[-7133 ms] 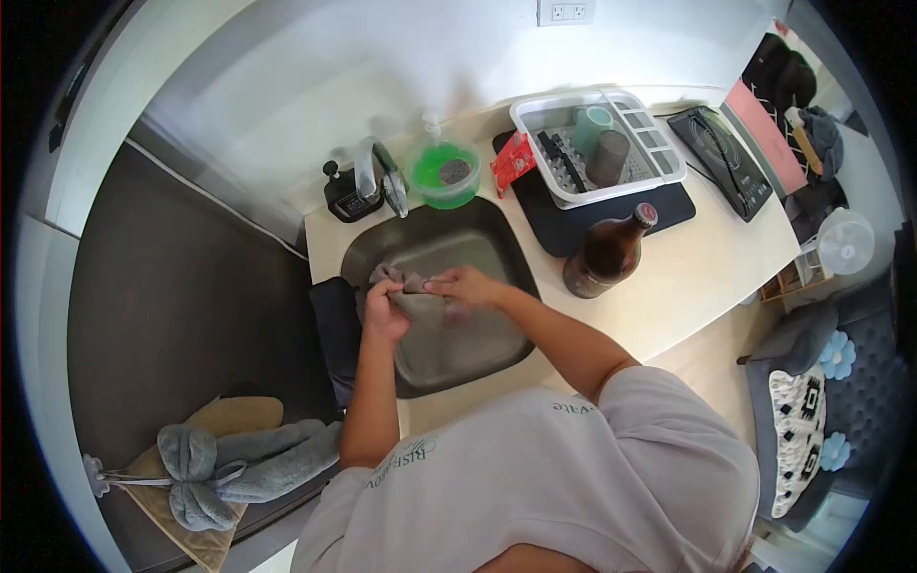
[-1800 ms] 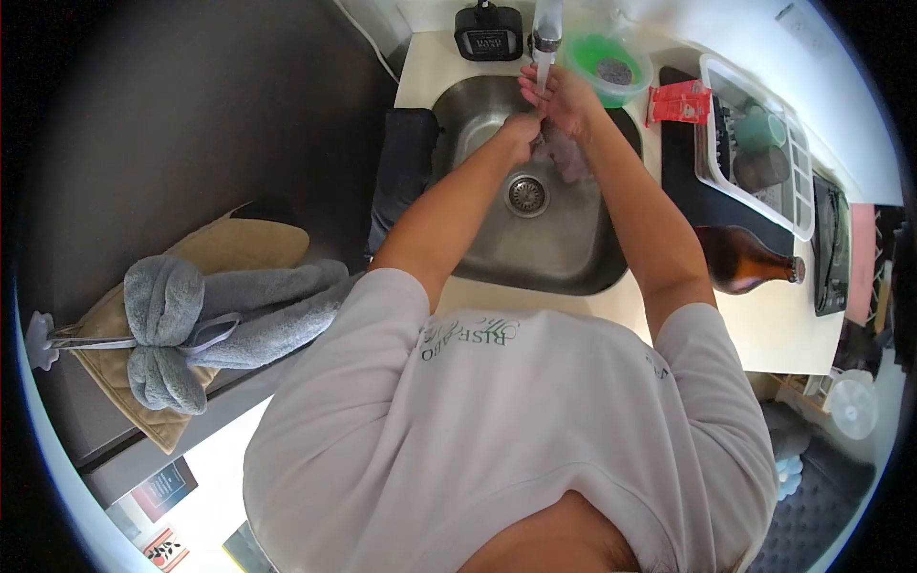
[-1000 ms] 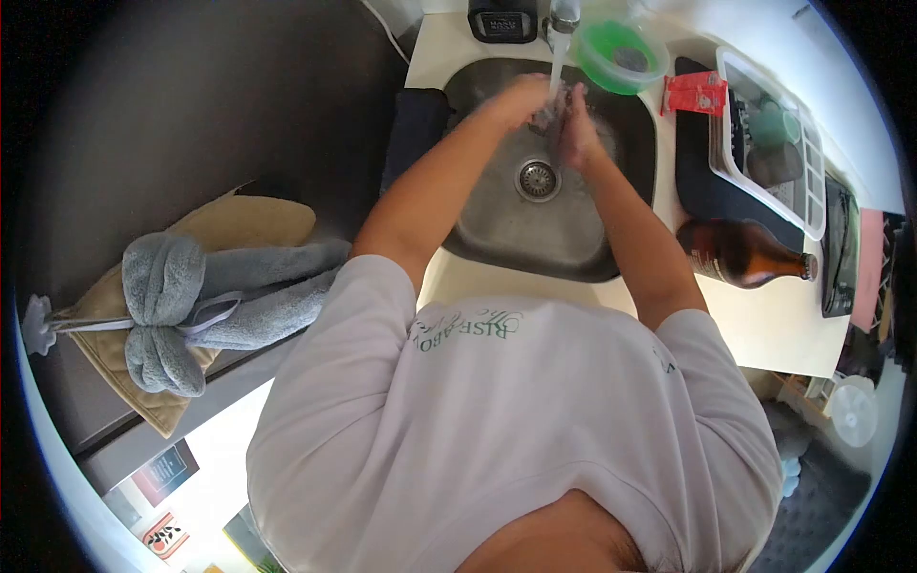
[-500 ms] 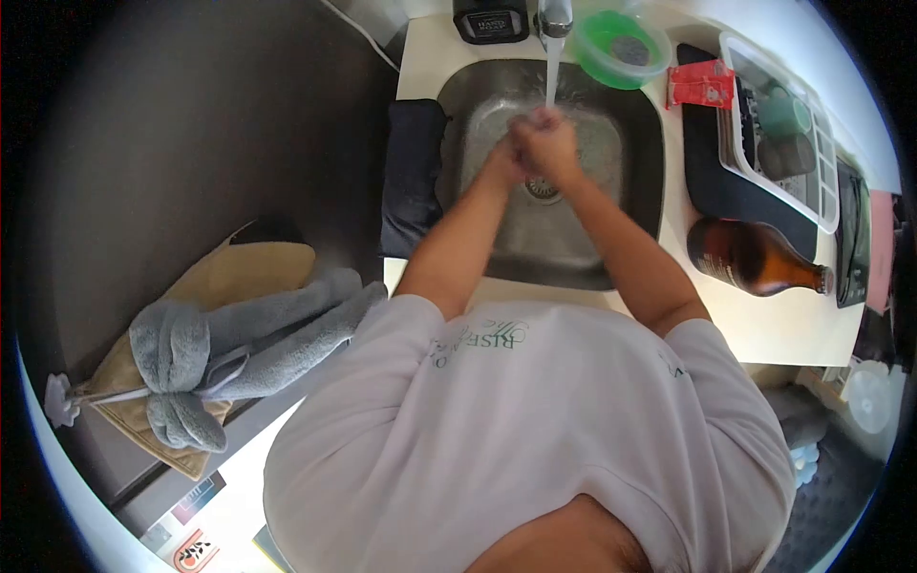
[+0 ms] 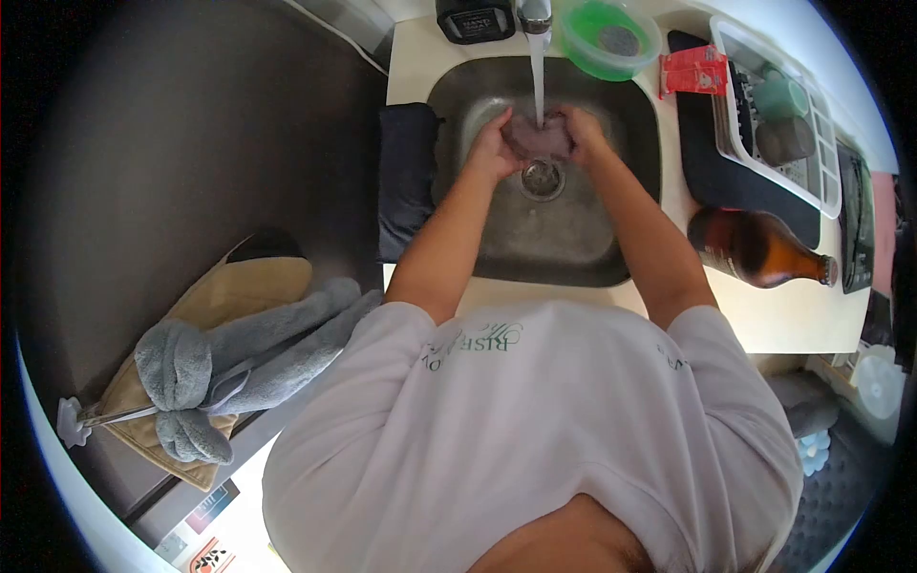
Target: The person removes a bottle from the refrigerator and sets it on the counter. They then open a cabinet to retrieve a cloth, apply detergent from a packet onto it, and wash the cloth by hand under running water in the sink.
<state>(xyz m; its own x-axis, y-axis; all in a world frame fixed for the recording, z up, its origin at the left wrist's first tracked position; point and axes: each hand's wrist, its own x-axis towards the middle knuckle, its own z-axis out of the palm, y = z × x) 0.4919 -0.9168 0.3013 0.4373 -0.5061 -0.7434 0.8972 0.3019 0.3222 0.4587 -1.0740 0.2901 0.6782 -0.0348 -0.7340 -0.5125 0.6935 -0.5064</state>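
Water runs from the faucet (image 5: 535, 17) onto a wet greyish-pink cloth (image 5: 541, 139) spread between my hands, over the steel sink (image 5: 549, 250). My left hand (image 5: 493, 148) grips the cloth's left edge. At its right edge, my right hand (image 5: 582, 132) holds it with curled fingers. The drain (image 5: 543, 180) shows just below the cloth. A green-tinted plastic tub (image 5: 611, 40) with a round grey scrubber stands behind the sink's right corner, and a black soap bottle (image 5: 476, 23) is left of the faucet.
A dark cloth (image 5: 407, 181) hangs over the sink's left edge. To the right are a red packet (image 5: 693, 72), a white dish rack (image 5: 827, 181) with cups, a black mat (image 5: 702, 162) and a brown bottle (image 5: 759, 248). A grey towel (image 5: 277, 325) hangs lower left.
My hands were pressed together under the water half a second ago; they have moved apart, with the cloth now stretched between them. The view has shifted slightly.
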